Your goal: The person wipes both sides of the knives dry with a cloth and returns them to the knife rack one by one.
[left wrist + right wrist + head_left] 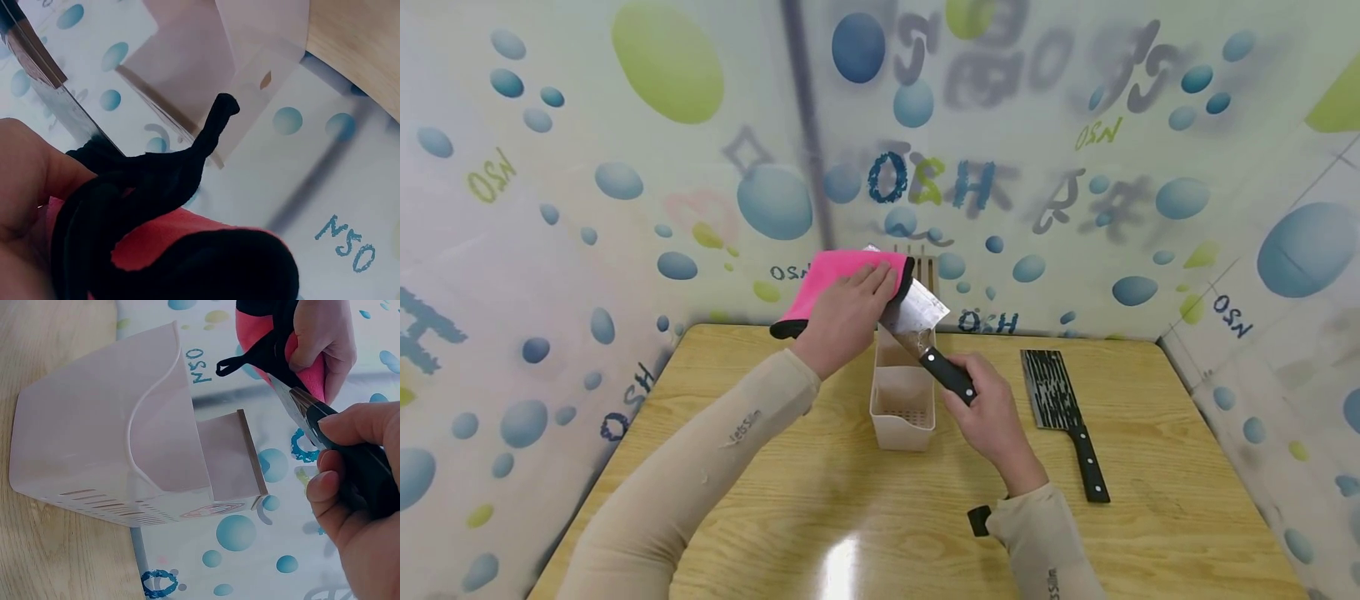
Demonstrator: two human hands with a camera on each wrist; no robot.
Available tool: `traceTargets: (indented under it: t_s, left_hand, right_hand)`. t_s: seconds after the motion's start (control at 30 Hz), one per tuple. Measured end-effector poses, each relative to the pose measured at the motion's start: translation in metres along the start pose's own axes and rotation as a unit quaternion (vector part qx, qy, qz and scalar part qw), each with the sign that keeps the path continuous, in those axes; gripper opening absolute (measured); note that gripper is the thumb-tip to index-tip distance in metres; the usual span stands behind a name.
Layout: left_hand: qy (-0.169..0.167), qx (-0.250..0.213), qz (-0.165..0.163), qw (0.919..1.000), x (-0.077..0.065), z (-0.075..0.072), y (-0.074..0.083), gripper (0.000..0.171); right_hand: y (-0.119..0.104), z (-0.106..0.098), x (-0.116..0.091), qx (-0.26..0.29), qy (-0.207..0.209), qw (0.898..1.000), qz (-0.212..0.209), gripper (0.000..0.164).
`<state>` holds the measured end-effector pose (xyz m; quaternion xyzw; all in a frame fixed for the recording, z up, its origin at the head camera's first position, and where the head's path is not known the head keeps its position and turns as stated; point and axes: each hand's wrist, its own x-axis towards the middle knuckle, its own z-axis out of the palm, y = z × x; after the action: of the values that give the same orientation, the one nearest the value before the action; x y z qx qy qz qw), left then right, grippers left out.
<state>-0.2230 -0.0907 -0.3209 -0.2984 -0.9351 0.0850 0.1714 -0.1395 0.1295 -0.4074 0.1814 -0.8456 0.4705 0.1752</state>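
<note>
My right hand (991, 408) grips the black riveted handle (950, 375) of a broad-bladed kitchen knife (917, 310). The blade points up and to the left, over the back of a pale knife block (902, 437). With the left hand (842, 321) I hold a pink cloth (827, 271) with black edging, folded about the blade's far part. The right wrist view shows that thumb and fingers pinching the cloth (315, 378) on both sides of the blade. A black loop (231, 364) hangs from the cloth. The blade's tip is mostly hidden by cloth.
A second cleaver (1052, 387), with a dark streaked blade and black handle, lies on the wooden table (775, 517) to the right. The block has a low open front compartment and a taller slotted back. A patterned wall (700, 208) rises behind the table.
</note>
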Motion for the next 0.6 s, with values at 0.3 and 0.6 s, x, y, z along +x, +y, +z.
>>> traceTargets:
  t_s: [0.3,0.6]
  left_hand:
    - [0.017,0.01,0.019,0.9996,-0.003,-0.002,0.009,0.057]
    - [0.032,0.011,0.043,0.9985,-0.007,-0.002,0.018,0.058]
  right_hand:
    - [-0.001,-0.001,0.0,0.002,0.001,1.0,0.008,0.037]
    - [-0.001,-0.002,-0.001,0.0,0.006,1.0,0.003,0.036]
